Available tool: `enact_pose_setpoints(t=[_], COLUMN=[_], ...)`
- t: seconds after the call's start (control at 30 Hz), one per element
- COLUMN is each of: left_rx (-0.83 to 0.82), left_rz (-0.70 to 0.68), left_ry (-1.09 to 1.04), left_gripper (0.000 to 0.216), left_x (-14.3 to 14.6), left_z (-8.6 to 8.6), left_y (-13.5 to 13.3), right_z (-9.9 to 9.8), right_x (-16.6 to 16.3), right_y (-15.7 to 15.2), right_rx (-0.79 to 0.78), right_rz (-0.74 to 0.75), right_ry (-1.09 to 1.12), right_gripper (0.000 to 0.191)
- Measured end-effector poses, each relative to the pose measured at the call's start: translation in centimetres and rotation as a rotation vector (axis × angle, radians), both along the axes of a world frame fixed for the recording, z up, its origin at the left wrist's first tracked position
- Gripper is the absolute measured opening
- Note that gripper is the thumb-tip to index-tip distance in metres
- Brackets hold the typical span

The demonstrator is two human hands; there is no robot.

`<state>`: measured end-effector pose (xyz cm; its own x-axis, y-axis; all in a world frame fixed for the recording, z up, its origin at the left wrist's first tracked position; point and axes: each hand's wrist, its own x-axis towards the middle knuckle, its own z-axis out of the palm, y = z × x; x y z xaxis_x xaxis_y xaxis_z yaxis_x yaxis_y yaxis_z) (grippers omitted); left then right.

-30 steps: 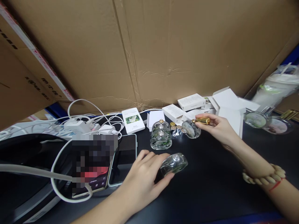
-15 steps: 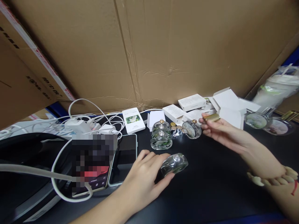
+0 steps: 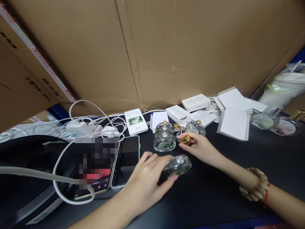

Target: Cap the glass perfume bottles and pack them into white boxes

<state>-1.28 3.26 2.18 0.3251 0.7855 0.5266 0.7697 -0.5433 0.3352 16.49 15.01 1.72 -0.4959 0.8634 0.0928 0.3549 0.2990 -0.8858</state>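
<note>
Change: the gold cap (image 3: 185, 140), which half a second earlier was held off to the right of the gold-nozzled bottle (image 3: 192, 128) and a second earlier sat at its nozzle, had come across to the loose caps (image 3: 176, 126). Consequence: that bottle stood uncapped, and its cap was just beside the others.

Hands, 2. Right hand (image 3: 200, 146): pinched the gold cap between thumb and fingers. Left hand (image 3: 147, 175): grasped the silver-nozzled bottle (image 3: 175, 165) by its side, in front of the row, nozzle bare, unchanged in place.

Count, on the table (image 3: 214, 190):
- Bottle in hand: 1.
- Row of bottles (image 3: 164, 144): at least 2, one gold nozzle and one silver showing.
- Gold-nozzled bottle: 1, partly behind the right hand.
- Capped bottles (image 3: 284, 126), far right: at least 2.
- Loose caps: at least 3; the rest hidden.
- Phones (image 3: 127, 162): 2.
- White boxes (image 3: 196, 102): several, overlapping, no sure count.
</note>
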Motion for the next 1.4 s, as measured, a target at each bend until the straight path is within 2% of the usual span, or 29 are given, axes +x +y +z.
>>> enact_pose_setpoints(t=[0.07,0.2,0.4,0.53,0.63,0.7,0.87,1.07,1.13,1.27,1.4], left_rx=[0.002,0.012,0.004,0.012,0.010,0.008,-0.008,-0.020,-0.021,-0.018,-0.022], left_rz=[0.003,0.001,-0.003,-0.004,-0.005,-0.003,-0.001,-0.004,-0.005,-0.005,-0.007], left_ry=[0.005,0.006,0.010,0.010,0.011,0.010,0.014,0.013,0.015,0.018,0.023], left_gripper=[0.022,0.024,0.023,0.024,0.026,0.027,0.027,0.025,0.025,0.025,0.025], left_x=[0.0,0.1,0.1,0.0,0.0,0.0,0.0,0.0,0.0,0.0,0.0], left_z=[0.0,0.0,0.0,-0.1,-0.1,-0.1,0.0,-0.1,-0.1,-0.1,0.0], left_y=[0.0,0.0,0.1,0.1,0.0,0.0,0.2,0.2,0.2,0.1,0.1], right_z=[0.1,0.3,0.6,1.4,1.7,1.6,1.2,1.0,0.8,0.4,0.2], right_x=[0.0,-0.1,0.1,0.7,1.2,1.5,1.6,1.6,1.8,1.7,1.1], right_y=[-0.2,-0.6,-0.5,-0.4,-0.2,-0.1,-0.1,0.2,0.4,0.4,-0.2], right_rx=[0.062,0.040,0.074,0.334,0.477,0.476,0.391,0.434,0.472,0.605,0.773], right_rz=[-0.017,-0.013,0.001,-0.091,-0.049,-0.012,-0.029,0.017,0.031,0.021,-0.043], right_ry=[-0.058,-0.148,-0.097,-0.117,-0.198,-0.260,-0.413,-0.244,-0.218,-0.213,-0.266], right_gripper=[0.019,0.018,0.024,0.027,0.023,0.016,0.021,0.010,0.013,0.023,0.017])
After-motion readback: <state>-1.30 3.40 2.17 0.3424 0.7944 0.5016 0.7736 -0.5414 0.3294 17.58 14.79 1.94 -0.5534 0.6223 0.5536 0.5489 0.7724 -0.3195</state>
